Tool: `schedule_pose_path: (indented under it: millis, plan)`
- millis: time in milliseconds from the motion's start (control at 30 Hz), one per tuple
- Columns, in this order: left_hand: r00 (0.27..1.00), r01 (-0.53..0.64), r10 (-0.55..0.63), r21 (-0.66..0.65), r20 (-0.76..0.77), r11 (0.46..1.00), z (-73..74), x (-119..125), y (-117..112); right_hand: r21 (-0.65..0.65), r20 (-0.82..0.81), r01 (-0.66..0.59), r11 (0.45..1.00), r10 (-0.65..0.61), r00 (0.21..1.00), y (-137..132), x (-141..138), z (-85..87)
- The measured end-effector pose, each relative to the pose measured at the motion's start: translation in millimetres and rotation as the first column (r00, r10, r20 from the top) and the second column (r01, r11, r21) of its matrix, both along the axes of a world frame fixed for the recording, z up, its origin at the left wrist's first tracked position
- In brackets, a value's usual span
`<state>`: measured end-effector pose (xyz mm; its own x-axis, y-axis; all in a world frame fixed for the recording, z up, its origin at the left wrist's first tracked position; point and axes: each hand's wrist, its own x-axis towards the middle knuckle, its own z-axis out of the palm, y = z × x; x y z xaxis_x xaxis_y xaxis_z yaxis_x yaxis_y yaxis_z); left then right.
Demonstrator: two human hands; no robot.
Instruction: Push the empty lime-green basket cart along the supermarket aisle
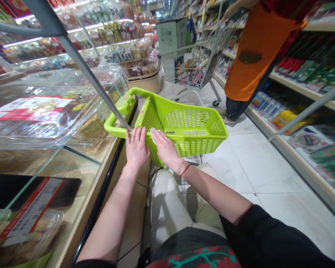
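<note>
A bright green plastic shopping-cart basket (195,143) with perforated sides stands in front of my legs, a green divider flap (147,115) inside it at the left. My left hand (136,147) grips the near rim, fingers over the edge, beside a slanting grey metal rod (97,83). Just right of it, my right hand (166,149) presses on the same rim. A small white piece of tissue or cloth (152,134) shows at its fingertips, mostly hidden by the hand. No goods are visible inside the basket.
Clear packaged foods (41,119) lie on a glass-fronted display (80,160) at the left. A wire shopping cart (184,59) carrying a box (171,35) stands ahead, beside a person in an orange apron (248,56). Stocked shelves (304,87) line the right side.
</note>
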<state>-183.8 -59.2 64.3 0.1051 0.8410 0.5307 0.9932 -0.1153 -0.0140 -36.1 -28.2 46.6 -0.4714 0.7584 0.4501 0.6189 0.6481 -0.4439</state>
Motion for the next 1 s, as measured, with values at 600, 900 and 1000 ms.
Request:
schedule_pose_path:
  millis: [600,900,1000]
  plan:
    - [1.0,-0.007,0.007,0.0,0.024,1.0,-4.2,1.2,1.7,-0.015,0.012,0.09,0.996,-0.09,0.996,0.9,49.9,-29.4]
    - [1.0,-0.005,0.004,0.02,0.022,1.0,-5.5,0.4,3.8,0.092,0.073,-0.007,0.996,0.0,0.997,1.2,-10.2,2.0]
    - [1.0,-0.004,0.003,0.018,0.016,1.0,-6.4,0.2,4.1,0.088,0.097,-0.002,0.996,-0.006,0.995,-0.4,3.0,-1.8]
